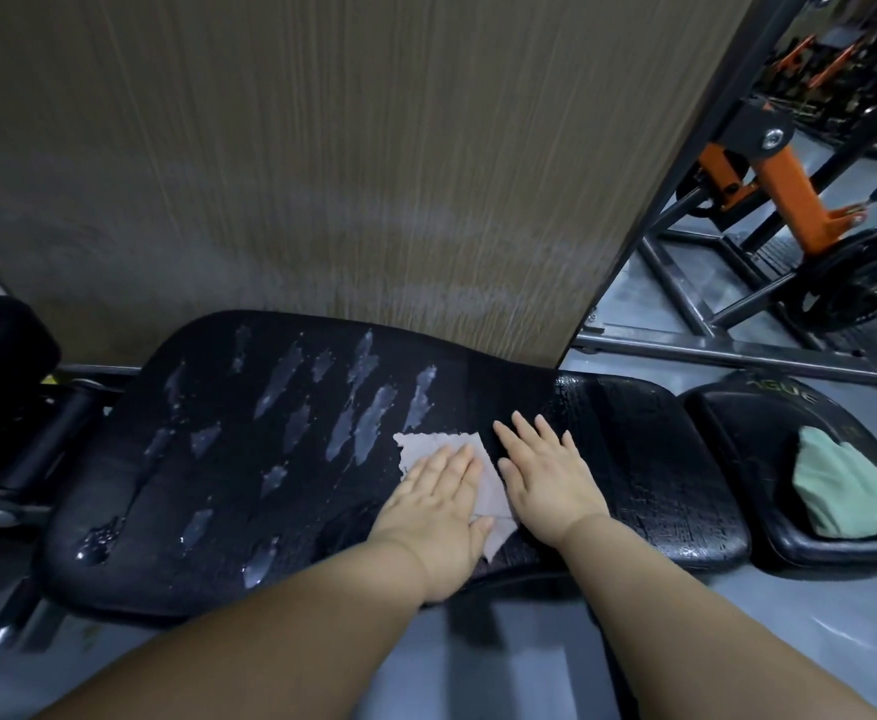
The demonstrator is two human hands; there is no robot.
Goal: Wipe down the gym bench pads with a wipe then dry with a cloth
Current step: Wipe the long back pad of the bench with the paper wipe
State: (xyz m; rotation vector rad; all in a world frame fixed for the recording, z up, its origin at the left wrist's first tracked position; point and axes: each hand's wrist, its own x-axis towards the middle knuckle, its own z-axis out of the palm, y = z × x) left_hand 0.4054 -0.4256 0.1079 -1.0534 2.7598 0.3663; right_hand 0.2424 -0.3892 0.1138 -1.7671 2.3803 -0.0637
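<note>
Wood-grain panel (322, 174) far behind, long black bench pad (660, 459) streaked with foam (369, 428) at left, smaller seat pad (737, 423) at right, left hand (439, 504) flat mid-pad, straight fingers pressing a pale wipe (426, 441), right hand (545, 475) flat just right of it, fingers spread, crumpled green cloth (841, 491) on the seat pad.

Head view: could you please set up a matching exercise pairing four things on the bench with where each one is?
Things:
1 wipe
2 green cloth
3 right hand
4 foam streaks

Places:
A on the small end pad
B palm down on the long pad, right of the wipe
C under the left hand
D on the long pad, left of both hands

Pairs: 1-C, 2-A, 3-B, 4-D
</note>
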